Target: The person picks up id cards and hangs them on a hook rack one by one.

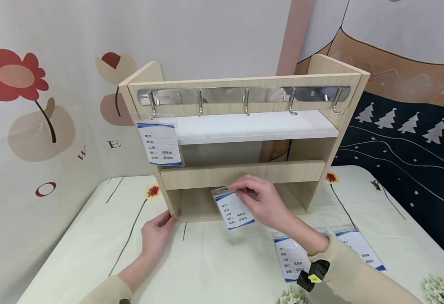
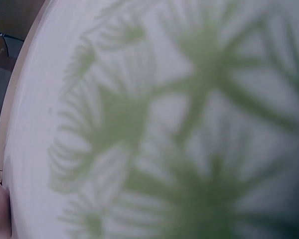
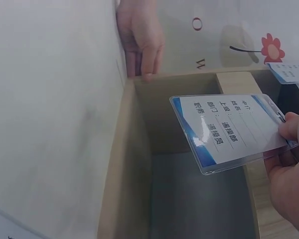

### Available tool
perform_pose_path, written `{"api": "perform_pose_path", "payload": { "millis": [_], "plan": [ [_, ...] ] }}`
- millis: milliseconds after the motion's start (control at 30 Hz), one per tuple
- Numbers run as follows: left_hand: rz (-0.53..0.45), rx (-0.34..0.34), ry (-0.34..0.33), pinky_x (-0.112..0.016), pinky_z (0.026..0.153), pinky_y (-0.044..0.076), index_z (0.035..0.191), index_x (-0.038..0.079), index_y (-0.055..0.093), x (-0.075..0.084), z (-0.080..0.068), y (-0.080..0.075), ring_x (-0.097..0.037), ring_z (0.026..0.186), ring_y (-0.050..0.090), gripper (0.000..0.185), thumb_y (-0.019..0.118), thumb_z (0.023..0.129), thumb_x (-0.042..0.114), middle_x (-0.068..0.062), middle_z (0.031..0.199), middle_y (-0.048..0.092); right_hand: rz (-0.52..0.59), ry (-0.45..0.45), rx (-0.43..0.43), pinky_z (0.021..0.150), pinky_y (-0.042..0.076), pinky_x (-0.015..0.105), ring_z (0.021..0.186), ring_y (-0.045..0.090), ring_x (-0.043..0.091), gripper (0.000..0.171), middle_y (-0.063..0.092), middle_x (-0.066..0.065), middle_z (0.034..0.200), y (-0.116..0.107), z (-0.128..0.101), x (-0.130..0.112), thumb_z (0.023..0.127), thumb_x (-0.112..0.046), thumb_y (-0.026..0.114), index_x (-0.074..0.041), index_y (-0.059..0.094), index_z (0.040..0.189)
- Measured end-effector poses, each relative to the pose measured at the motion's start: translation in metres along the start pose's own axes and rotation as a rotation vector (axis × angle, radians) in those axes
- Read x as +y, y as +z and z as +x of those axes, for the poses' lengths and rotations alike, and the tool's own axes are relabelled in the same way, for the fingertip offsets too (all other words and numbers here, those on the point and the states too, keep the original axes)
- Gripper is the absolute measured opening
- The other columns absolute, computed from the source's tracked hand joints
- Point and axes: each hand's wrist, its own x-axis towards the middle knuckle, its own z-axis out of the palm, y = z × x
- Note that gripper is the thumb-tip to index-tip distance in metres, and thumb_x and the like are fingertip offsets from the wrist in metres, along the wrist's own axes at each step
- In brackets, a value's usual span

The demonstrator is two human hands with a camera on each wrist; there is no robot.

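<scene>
A wooden desktop rack (image 1: 282,171) stands on the table, with a metal hook rail (image 1: 222,94) across its top. One clear badge card (image 1: 160,141) hangs from the leftmost hook. My right hand (image 1: 241,191) pinches a second badge card (image 1: 233,210) by its top edge, in front of the rack's lower opening. The right wrist view shows this card (image 3: 234,129) held over the open compartment. My left hand (image 1: 166,220) rests with straight fingers against the rack's lower left corner, and the same left hand (image 3: 142,40) shows in the right wrist view.
Two more badge cards (image 1: 292,255) (image 1: 360,245) lie flat on the flowered tablecloth (image 1: 214,261) to the right, near my right forearm. A white board (image 1: 256,124) forms the rack's upper shelf. Walls close in behind and on both sides. The left wrist view shows only blurred cloth.
</scene>
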Motion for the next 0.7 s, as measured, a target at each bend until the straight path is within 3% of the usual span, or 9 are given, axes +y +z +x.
{"api": "perform_pose_path", "payload": {
  "millis": [233,700],
  "plan": [
    [0.007,0.007,0.006,-0.005,0.075,0.050,0.129,-0.005,0.067,-0.001,0.000,0.000,-0.025,0.112,0.066,0.035,0.070,0.097,0.007,-0.022,0.124,0.068,0.003,-0.050,0.033,0.068,0.053,0.021,0.090,0.066,0.015,0.026,0.073,0.008,0.106,0.001,0.008,-0.002,0.091,0.016,0.064,0.000,0.075,0.108],
    [0.022,-0.009,0.000,-0.005,0.075,0.049,0.131,-0.006,0.065,0.001,-0.001,-0.001,-0.032,0.115,0.066,0.035,0.068,0.099,0.008,-0.022,0.126,0.067,0.091,-0.089,0.069,0.064,0.048,0.020,0.097,0.066,0.022,0.026,0.071,0.010,0.110,-0.001,0.027,-0.018,0.092,0.018,0.060,0.003,0.074,0.109]
  ]
}}
